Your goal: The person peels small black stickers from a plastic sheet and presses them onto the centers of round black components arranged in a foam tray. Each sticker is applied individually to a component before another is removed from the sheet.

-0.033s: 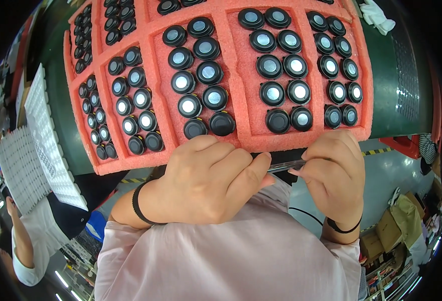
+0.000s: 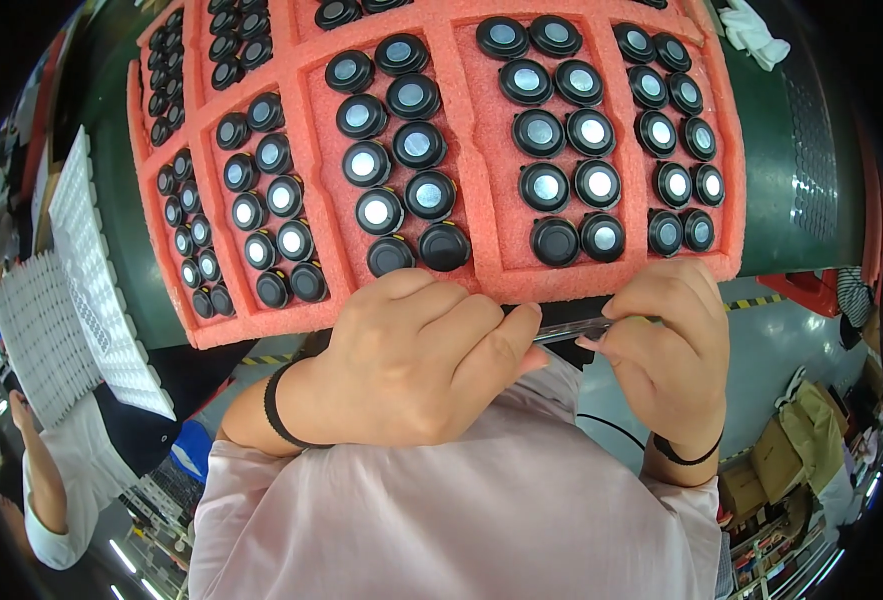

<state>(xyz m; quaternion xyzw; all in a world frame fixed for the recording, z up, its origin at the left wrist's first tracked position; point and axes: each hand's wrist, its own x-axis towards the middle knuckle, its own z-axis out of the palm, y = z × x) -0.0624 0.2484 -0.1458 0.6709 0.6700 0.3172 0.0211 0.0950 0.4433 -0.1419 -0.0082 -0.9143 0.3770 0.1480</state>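
A thin, clear, shiny strip (image 2: 573, 330) stretches between my two hands, just off the near edge of a pink foam tray (image 2: 476, 200). My left hand (image 2: 431, 350) is closed round the strip's left end, back of the hand upward. Thumb and bent fingers of my right hand (image 2: 666, 350) pinch its right end. What else the fingers may cover is hidden. In the tray's compartments lie round black parts, most with a silvery disc on top. A plain black-topped part (image 2: 444, 246) lies just beyond my left hand, and another (image 2: 554, 241) farther right.
Under the tray is a dark green surface (image 2: 776, 190). White perforated panels (image 2: 101, 270) lean at the left, near a person in a white top (image 2: 81, 470). A white glove or cloth (image 2: 753, 35) lies at the far right. Cardboard boxes (image 2: 786, 450) stand on the floor at right.
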